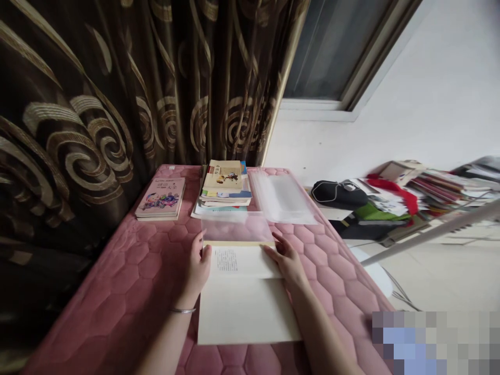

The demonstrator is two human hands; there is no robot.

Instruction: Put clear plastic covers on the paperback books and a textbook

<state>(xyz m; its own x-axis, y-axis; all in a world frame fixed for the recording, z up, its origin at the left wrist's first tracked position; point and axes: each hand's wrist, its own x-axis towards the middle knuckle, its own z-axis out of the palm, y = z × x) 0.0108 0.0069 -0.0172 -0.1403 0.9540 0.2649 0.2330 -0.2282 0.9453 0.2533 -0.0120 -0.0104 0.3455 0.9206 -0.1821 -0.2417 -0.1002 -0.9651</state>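
An open book (pixel 250 307) lies in front of me on the pink quilted surface, one page carrying a small block of print. At its far edge a clear plastic book cover (pixel 236 226) sticks out past the pages. My left hand (pixel 200 265) grips the far left edge, thumb on the page and fingers behind. On the opposite side my right hand (pixel 287 260) pinches the far right edge the same way, thumb over the page. Both hands are closed on the book and its cover; the fingertips underneath are hidden.
Behind the open book stands a stack of books (pixel 223 179). Clear plastic covers (pixel 283 198) lie right of it, and a pink book pile (pixel 161 198) sits left. A dark patterned curtain (pixel 156 78) hangs behind. Papers and a black pouch (pixel 339 194) clutter the right side.
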